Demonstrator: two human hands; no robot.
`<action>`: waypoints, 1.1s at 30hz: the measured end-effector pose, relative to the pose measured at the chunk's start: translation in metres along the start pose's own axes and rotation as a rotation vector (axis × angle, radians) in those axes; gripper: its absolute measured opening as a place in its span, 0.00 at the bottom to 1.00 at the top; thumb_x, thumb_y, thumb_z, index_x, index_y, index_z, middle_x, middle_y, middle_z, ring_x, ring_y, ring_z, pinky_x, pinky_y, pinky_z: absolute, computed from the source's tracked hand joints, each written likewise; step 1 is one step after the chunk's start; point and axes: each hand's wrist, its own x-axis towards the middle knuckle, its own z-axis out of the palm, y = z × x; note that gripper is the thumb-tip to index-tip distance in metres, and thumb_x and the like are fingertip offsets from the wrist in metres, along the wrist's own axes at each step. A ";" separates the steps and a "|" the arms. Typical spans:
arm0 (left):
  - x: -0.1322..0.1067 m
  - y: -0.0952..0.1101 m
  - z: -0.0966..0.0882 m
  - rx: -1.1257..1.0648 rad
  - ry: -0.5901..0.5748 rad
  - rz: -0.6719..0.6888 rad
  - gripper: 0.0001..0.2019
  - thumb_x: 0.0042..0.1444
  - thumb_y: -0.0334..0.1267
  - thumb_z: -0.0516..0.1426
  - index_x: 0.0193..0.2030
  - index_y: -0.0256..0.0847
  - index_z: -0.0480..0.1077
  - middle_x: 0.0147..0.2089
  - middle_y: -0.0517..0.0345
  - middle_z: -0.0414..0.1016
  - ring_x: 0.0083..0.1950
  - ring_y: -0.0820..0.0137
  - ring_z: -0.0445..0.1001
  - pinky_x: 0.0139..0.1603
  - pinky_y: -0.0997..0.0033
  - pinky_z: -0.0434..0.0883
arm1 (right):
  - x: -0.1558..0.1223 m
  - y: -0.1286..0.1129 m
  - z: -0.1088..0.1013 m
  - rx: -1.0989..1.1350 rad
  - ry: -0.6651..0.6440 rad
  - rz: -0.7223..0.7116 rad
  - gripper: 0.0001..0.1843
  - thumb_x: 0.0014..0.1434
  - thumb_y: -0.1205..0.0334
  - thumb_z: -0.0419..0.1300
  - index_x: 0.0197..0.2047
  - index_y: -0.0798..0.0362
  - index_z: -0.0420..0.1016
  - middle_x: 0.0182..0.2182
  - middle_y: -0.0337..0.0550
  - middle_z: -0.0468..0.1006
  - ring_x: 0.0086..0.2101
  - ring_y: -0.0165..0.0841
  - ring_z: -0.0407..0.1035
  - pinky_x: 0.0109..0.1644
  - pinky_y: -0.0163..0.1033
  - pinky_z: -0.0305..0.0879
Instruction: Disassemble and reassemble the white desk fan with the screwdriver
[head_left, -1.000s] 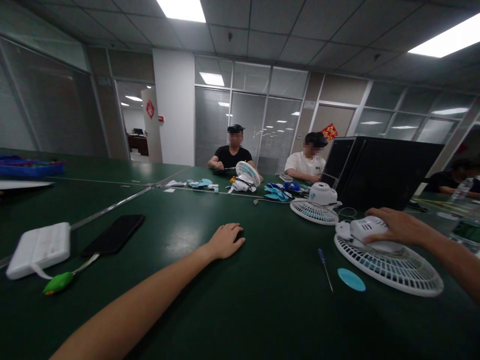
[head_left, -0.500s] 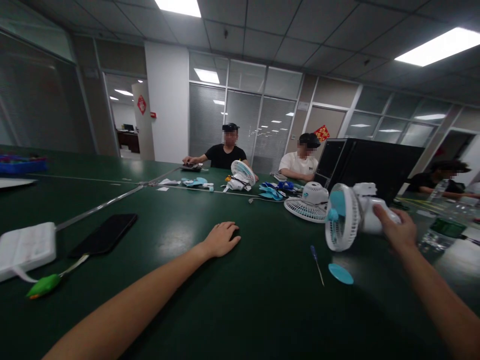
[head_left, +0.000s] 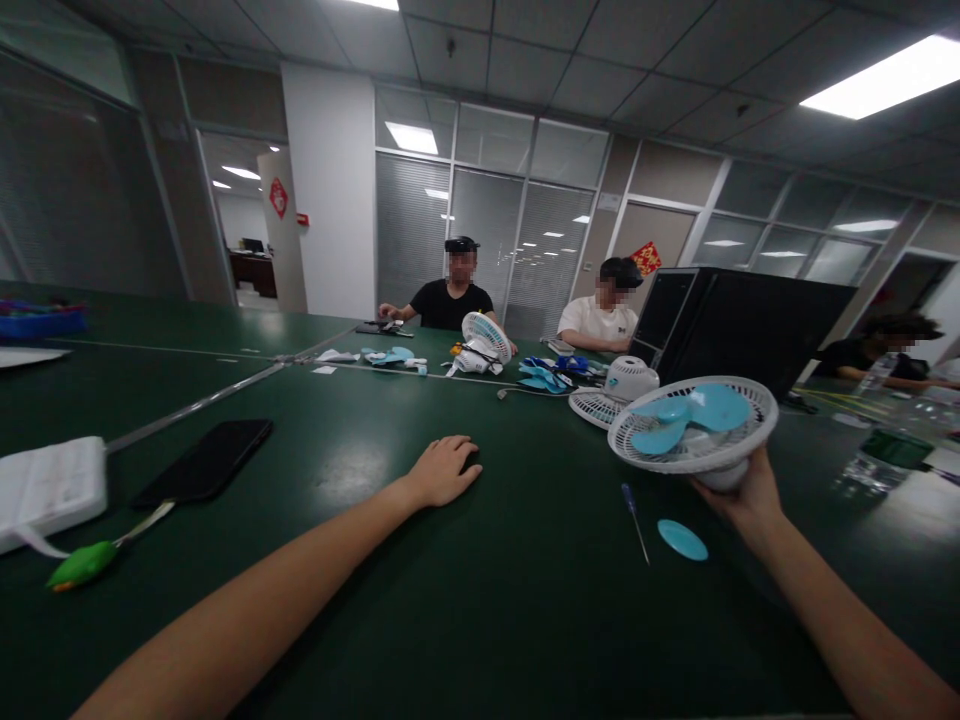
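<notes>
My right hand (head_left: pixel 752 505) grips a small white fan (head_left: pixel 694 425) from below, its blue blades tilted up inside the round cage. Most of the fan's base is hidden behind the cage and my fingers. On the green table (head_left: pixel 525 600), my left hand (head_left: pixel 444 470) lies flat with fingers stretched out, holding nothing. A screwdriver (head_left: pixel 634 522) with a dark blue handle rests below the fan, beside a light blue oval disc (head_left: pixel 682 540). Just behind the held fan, a white fan part with a cage (head_left: pixel 596 408) sits face down.
A black box-shaped case (head_left: pixel 757 320) stands at the back right, with a water bottle (head_left: pixel 889 450) nearer. Spare blue blades (head_left: pixel 544 375) and another fan (head_left: pixel 484 345) lie across from me. At left are a phone (head_left: pixel 206 462) and a white box (head_left: pixel 52 490). Two people sit opposite.
My right hand has turned the fan from sideways to facing upward, bringing it slightly left. My left hand stays in place on the table.
</notes>
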 end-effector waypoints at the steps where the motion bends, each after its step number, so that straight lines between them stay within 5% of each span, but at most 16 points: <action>1: 0.000 0.001 0.000 -0.007 0.001 -0.002 0.24 0.64 0.49 0.48 0.60 0.38 0.67 0.67 0.42 0.64 0.68 0.52 0.61 0.68 0.48 0.58 | 0.000 -0.004 0.001 0.212 0.018 0.135 0.33 0.64 0.39 0.34 0.61 0.46 0.61 0.45 0.54 0.76 0.43 0.51 0.74 0.40 0.52 0.70; 4: 0.000 0.002 -0.002 -0.038 0.006 -0.016 0.23 0.63 0.48 0.50 0.59 0.38 0.68 0.66 0.42 0.65 0.68 0.52 0.62 0.69 0.48 0.57 | -0.002 -0.020 0.007 0.566 0.054 0.272 0.33 0.61 0.38 0.44 0.62 0.47 0.60 0.51 0.55 0.74 0.47 0.51 0.72 0.41 0.50 0.71; 8: 0.001 0.000 -0.004 -0.112 0.015 -0.048 0.22 0.61 0.48 0.52 0.57 0.39 0.69 0.65 0.44 0.67 0.66 0.53 0.64 0.67 0.49 0.59 | -0.005 -0.049 0.022 0.449 0.073 -0.067 0.33 0.59 0.39 0.47 0.56 0.54 0.66 0.50 0.58 0.74 0.46 0.49 0.71 0.45 0.50 0.71; 12: 0.005 -0.002 -0.005 -0.243 0.064 -0.098 0.22 0.63 0.49 0.49 0.57 0.39 0.68 0.61 0.46 0.71 0.63 0.57 0.68 0.66 0.55 0.63 | -0.012 -0.092 0.040 0.333 0.040 -0.257 0.33 0.42 0.40 0.67 0.46 0.54 0.74 0.46 0.51 0.77 0.47 0.50 0.70 0.53 0.52 0.66; 13: 0.006 -0.003 -0.006 -0.283 0.085 -0.113 0.22 0.64 0.49 0.47 0.58 0.39 0.68 0.61 0.47 0.71 0.63 0.58 0.69 0.66 0.57 0.63 | -0.014 -0.105 0.046 0.288 0.002 -0.348 0.33 0.36 0.43 0.71 0.43 0.52 0.76 0.45 0.48 0.78 0.49 0.49 0.70 0.56 0.51 0.64; 17: 0.014 -0.004 -0.012 -0.455 0.181 -0.160 0.24 0.68 0.47 0.38 0.60 0.42 0.66 0.63 0.52 0.71 0.65 0.64 0.67 0.66 0.62 0.63 | -0.028 -0.151 0.079 -0.053 -0.265 -0.878 0.38 0.37 0.37 0.71 0.47 0.50 0.76 0.45 0.50 0.78 0.46 0.49 0.72 0.53 0.56 0.66; 22: 0.022 0.000 -0.024 -0.643 0.232 -0.209 0.32 0.69 0.46 0.28 0.63 0.37 0.63 0.63 0.47 0.71 0.63 0.60 0.70 0.60 0.55 0.69 | -0.041 -0.179 0.115 -0.215 -0.624 -1.107 0.42 0.40 0.34 0.69 0.54 0.49 0.74 0.52 0.52 0.74 0.50 0.49 0.71 0.52 0.56 0.68; 24: 0.021 0.005 -0.030 -0.697 0.236 -0.190 0.30 0.69 0.47 0.30 0.63 0.38 0.63 0.64 0.48 0.70 0.64 0.60 0.69 0.60 0.55 0.69 | -0.043 -0.184 0.118 -0.199 -0.684 -1.135 0.43 0.43 0.36 0.68 0.58 0.49 0.71 0.55 0.52 0.72 0.53 0.49 0.69 0.55 0.56 0.66; 28: 0.013 0.021 -0.041 -0.813 0.214 -0.017 0.22 0.64 0.46 0.49 0.61 0.39 0.65 0.65 0.48 0.68 0.66 0.60 0.65 0.66 0.58 0.63 | -0.031 -0.172 0.101 -0.102 -0.636 -1.024 0.46 0.49 0.38 0.66 0.66 0.47 0.61 0.61 0.51 0.67 0.58 0.48 0.64 0.60 0.57 0.61; 33: 0.004 0.044 -0.046 -1.021 -0.004 0.107 0.32 0.54 0.48 0.62 0.63 0.37 0.61 0.65 0.43 0.67 0.66 0.54 0.64 0.66 0.53 0.60 | 0.015 -0.080 0.050 -0.344 -0.264 -0.620 0.34 0.59 0.40 0.56 0.60 0.54 0.69 0.56 0.55 0.74 0.55 0.49 0.68 0.61 0.56 0.62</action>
